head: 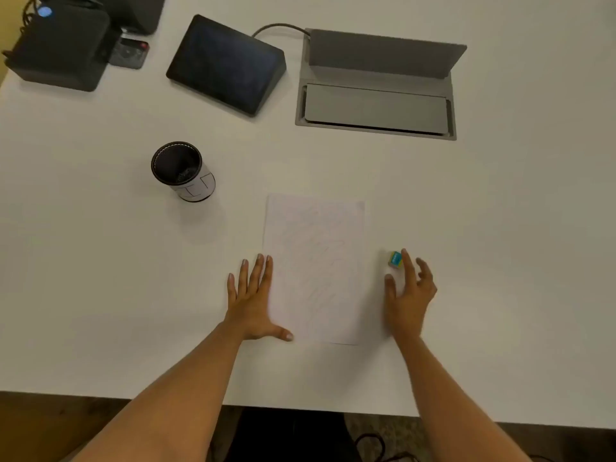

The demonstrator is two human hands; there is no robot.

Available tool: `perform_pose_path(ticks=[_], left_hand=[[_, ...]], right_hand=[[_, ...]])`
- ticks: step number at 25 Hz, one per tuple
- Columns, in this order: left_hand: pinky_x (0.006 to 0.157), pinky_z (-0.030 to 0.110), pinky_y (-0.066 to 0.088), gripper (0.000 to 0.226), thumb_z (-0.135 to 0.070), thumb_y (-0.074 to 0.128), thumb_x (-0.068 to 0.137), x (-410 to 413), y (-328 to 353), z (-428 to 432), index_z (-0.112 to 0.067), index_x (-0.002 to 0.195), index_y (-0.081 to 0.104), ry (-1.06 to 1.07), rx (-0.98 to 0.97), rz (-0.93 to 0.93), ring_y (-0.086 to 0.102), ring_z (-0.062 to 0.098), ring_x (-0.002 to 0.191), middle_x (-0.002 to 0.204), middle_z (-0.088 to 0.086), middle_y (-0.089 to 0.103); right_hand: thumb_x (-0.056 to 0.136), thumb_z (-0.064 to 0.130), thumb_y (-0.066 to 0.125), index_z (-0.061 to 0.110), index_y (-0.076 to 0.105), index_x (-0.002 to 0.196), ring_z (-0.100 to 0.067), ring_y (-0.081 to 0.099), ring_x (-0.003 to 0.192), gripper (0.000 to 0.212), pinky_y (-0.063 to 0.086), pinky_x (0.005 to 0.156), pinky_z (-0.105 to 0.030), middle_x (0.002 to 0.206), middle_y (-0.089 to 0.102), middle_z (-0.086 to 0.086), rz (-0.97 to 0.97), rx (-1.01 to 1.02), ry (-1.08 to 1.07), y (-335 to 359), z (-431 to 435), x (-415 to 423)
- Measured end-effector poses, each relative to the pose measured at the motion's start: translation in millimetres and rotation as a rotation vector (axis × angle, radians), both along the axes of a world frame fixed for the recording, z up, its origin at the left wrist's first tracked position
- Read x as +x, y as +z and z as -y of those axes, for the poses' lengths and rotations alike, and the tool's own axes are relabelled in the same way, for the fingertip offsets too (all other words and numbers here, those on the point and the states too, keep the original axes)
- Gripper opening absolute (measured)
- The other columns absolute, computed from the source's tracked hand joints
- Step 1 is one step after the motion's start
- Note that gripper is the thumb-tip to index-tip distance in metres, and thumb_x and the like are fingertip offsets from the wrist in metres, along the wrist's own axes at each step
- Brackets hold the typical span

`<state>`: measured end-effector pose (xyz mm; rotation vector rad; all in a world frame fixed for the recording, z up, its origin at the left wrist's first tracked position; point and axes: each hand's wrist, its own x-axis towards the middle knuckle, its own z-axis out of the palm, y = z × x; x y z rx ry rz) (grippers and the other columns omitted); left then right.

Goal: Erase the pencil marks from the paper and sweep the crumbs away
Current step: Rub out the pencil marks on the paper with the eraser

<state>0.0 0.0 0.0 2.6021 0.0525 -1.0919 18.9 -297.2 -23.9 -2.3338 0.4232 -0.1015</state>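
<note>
**While the left hand lies flat on the paper, the right hand is spread beside the eraser**

Head view: Where the white bench (100, 261) is nearest the person, a sheet of paper (315, 268) lies flat, its long sides running from near to far. Faint pencil marks (316, 258) cover most of it.

The left hand (251, 301) rests palm down on the left edge of the paper. Its fingers are straight and point far, and the thumb stretches across the near left corner. Its grip is open.

The right hand (408, 295) is just right of the paper with its fingers spread and loosely bent. Its grip is open too and holds nothing. A small eraser (395, 259) in a blue and yellow sleeve sits on the bench near the right edge of the paper, just beside the forefinger. Whether the finger touches it cannot be told.

Far and left of the paper stands a round cup (181, 170), dark inside. Along the far side are a black box (56, 48), a remote (130, 53), a slanted dark screen (226, 63) and a grey cable box (376, 95) with its lid raised.
</note>
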Motion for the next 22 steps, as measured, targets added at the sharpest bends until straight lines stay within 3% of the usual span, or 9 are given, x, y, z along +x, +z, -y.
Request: perform_pose_path(ticks=[3,7,12,16,19,21,22], left_hand=[[0.11,0.053,-0.029,0.169,-0.086,0.076,0.04,3,-2,-1,-0.029,0.138,-0.049,-0.009,0.0,-0.013,-0.051,0.025,0.135,0.144,-0.007,-0.057],[0.111,0.054,-0.028,0.169,-0.087,0.075,0.039,2,-5,-2,-0.029,0.139,-0.048,-0.007,0.006,-0.043,-0.05,0.027,0.135,0.144,-0.006,-0.057],[0.111,0.054,-0.027,0.169,-0.085,0.078,0.039,5,-2,-1,-0.032,0.139,-0.047,-0.005,0.007,-0.064,-0.05,0.028,0.135,0.14,-0.007,-0.059],[0.11,0.053,-0.028,0.168,-0.085,0.077,0.04,5,1,0,-0.032,0.137,-0.049,-0.001,0.017,-0.076,-0.049,0.029,0.136,0.138,-0.007,-0.061],[0.111,0.055,-0.027,0.168,-0.086,0.077,0.04,7,3,1,-0.032,0.134,-0.052,-0.008,0.032,-0.085,-0.05,0.029,0.134,0.134,-0.008,-0.063],[0.112,0.056,-0.025,0.168,-0.085,0.077,0.04,8,4,2,-0.032,0.134,-0.052,-0.005,0.038,-0.097,-0.05,0.029,0.134,0.134,-0.007,-0.063],[0.113,0.056,-0.025,0.169,-0.085,0.077,0.039,8,5,3,-0.031,0.134,-0.051,-0.004,0.045,-0.101,-0.05,0.029,0.134,0.135,-0.006,-0.062]], right_hand=[[0.095,0.022,0.056,0.03,0.043,0.139,-0.024,0.031,0.125,0.046,0.033,0.103,-0.034,0.14,0.038,-0.003,-0.113,-0.077,0.18,2,25,17],[0.09,0.022,0.063,0.016,0.053,0.123,-0.02,0.052,0.107,0.035,0.043,0.09,-0.028,0.122,0.053,-0.003,-0.129,-0.078,0.247,7,40,34],[0.083,0.024,0.069,0.017,0.062,0.112,-0.011,0.063,0.075,0.031,0.057,0.073,-0.032,0.095,0.067,-0.002,-0.129,0.172,-0.076,27,17,27],[0.096,0.009,0.046,0.023,0.058,0.113,-0.015,0.056,0.056,0.025,0.048,0.056,-0.026,0.075,0.065,-0.005,0.02,0.418,-0.208,41,-32,-5],[0.097,0.013,0.048,0.025,0.063,0.099,-0.016,0.056,0.058,0.019,0.048,0.057,-0.029,0.074,0.065,-0.004,-0.056,0.474,-0.262,33,-57,-28],[0.093,0.022,0.059,0.026,0.061,0.101,-0.013,0.062,0.069,0.009,0.05,0.063,-0.023,0.079,0.066,-0.001,-0.109,0.471,-0.229,31,-68,-43],[0.091,0.023,0.063,0.025,0.061,0.104,-0.008,0.062,0.074,0.014,0.05,0.065,-0.017,0.082,0.066,0.001,-0.121,0.458,-0.193,31,-73,-51]])
